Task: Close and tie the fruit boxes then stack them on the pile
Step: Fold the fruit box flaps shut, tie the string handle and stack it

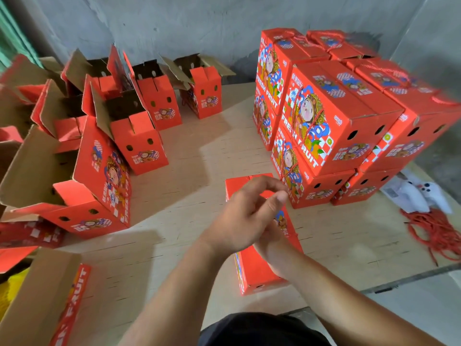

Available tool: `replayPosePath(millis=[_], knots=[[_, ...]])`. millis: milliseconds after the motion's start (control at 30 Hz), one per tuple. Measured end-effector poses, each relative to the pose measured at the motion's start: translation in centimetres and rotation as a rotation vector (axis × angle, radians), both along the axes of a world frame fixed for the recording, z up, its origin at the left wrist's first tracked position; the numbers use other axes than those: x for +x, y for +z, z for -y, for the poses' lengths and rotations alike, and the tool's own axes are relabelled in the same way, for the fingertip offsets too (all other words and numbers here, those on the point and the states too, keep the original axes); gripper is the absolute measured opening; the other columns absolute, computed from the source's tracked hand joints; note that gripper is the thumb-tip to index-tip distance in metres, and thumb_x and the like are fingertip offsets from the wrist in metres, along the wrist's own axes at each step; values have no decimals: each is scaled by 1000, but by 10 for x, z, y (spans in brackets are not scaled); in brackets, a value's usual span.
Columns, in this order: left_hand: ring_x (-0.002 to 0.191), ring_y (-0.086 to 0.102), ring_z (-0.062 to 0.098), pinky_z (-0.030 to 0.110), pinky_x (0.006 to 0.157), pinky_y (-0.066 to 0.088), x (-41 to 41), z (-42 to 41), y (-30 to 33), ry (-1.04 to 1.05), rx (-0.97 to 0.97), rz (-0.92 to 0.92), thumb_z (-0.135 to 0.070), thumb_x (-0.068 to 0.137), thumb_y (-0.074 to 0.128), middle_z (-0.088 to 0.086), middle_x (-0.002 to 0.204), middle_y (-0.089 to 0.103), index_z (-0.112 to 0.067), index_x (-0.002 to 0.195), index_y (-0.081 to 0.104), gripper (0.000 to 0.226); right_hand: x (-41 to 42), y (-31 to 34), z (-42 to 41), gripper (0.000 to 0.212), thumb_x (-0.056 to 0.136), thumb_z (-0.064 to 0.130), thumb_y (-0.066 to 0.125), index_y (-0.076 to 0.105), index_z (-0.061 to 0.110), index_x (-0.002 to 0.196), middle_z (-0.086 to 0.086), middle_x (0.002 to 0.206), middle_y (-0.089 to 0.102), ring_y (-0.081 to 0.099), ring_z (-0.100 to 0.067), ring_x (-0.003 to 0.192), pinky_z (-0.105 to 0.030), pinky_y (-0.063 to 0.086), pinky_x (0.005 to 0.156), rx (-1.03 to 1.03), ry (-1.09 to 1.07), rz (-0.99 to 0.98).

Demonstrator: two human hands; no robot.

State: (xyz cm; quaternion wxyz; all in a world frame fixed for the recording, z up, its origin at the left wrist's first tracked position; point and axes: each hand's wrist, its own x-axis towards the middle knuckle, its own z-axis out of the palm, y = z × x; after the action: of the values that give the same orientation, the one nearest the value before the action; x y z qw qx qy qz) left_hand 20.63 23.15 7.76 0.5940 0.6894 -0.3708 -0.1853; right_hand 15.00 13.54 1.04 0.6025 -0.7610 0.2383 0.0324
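**Hands over a closed box by the pile**

The left hand (245, 216), fingers (264, 182) loosely curled around nothing visible, crosses over the right hand (273, 243); I cannot tell how the right fingers lie. Both hover over a closed red box (254, 268) on the table (179, 186). Just beyond stands the pile (331, 121) of closed boxes. Red cords (436, 233) lie right; open boxes (119, 126) stand left.

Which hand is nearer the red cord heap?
Right. The right hand lies under the left hand, on the side toward the red cord heap.
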Motion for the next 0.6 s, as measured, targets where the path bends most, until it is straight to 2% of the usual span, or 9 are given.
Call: replayPosePath(millis=[33, 67, 167, 233, 333, 400, 467, 533, 600], knots=[[79, 69, 3, 20, 74, 51, 6, -8, 9, -24, 89, 134, -48, 103, 56, -16, 104, 68, -39, 108, 63, 13, 0, 12, 2, 20, 102, 15, 56, 67, 27, 90, 9, 89, 68, 66, -21, 100, -26, 55, 81, 116, -35, 95], [76, 69, 3, 24, 72, 52, 11, -15, 16, -8, 152, 168, -52, 102, 55, -11, 103, 70, -39, 111, 64, 19, 2, 25, 6, 21, 99, 24, 59, 70, 25, 82, 9, 83, 70, 67, -13, 89, -22, 54, 75, 191, -12, 163], [69, 69, 8, 32, 74, 57, 21, -32, 24, 232, 145, -23, -47, 100, 58, -10, 88, 75, -29, 119, 64, 27, 11, 65, 14, 23, 93, 26, 63, 70, 19, 72, 1, 63, 63, 60, -12, 62, -14, 44, 57, 203, 164, 150], [76, 70, 3, 34, 82, 56, 25, -40, 19, 435, 169, 9, -38, 103, 59, -16, 102, 71, -31, 122, 62, 21, 23, 90, 24, 19, 95, 22, 62, 67, 18, 78, 1, 56, 50, 55, -18, 57, -20, 41, 54, 240, 112, 83], [74, 66, -2, 33, 77, 52, 34, -54, 5, 521, 282, 45, -39, 102, 58, -11, 119, 58, -32, 126, 60, 25, 40, 143, 40, 22, 100, 30, 52, 56, 20, 80, 5, 57, 35, 45, -17, 56, -30, 37, 60, 386, -31, 134], [92, 68, 7, 25, 81, 50, 34, -55, -10, 534, 181, -156, -35, 103, 59, -12, 112, 67, -30, 117, 64, 16, 46, 185, 49, 21, 99, 31, 51, 57, 19, 83, 6, 60, 41, 45, -15, 58, -32, 38, 64, 501, 9, 319], [95, 68, 8, 15, 75, 49, 25, -52, -25, 554, 56, -393, -39, 105, 57, -17, 97, 73, -29, 109, 66, 14, 48, 216, 48, 19, 94, 33, 57, 62, 19, 82, 6, 61, 46, 45, -16, 58, -31, 43, 63, 616, 108, 501], [90, 69, 8, 23, 79, 54, 15, -47, -44, 593, 15, -597, -45, 105, 54, -10, 96, 75, -27, 109, 66, 22, 49, 225, 37, 18, 92, 34, 58, 64, 19, 84, 5, 60, 45, 44, -18, 57, -31, 43, 61, 661, 172, 527], [87, 65, 21, 38, 88, 53, 11, -46, -68, 617, -62, -845, -41, 102, 62, 7, 96, 72, -16, 110, 66, 27, 51, 213, 23, 16, 96, 28, 54, 63, 18, 89, 5, 58, 42, 44, -17, 54, -32, 39, 61, 626, 183, 422]])
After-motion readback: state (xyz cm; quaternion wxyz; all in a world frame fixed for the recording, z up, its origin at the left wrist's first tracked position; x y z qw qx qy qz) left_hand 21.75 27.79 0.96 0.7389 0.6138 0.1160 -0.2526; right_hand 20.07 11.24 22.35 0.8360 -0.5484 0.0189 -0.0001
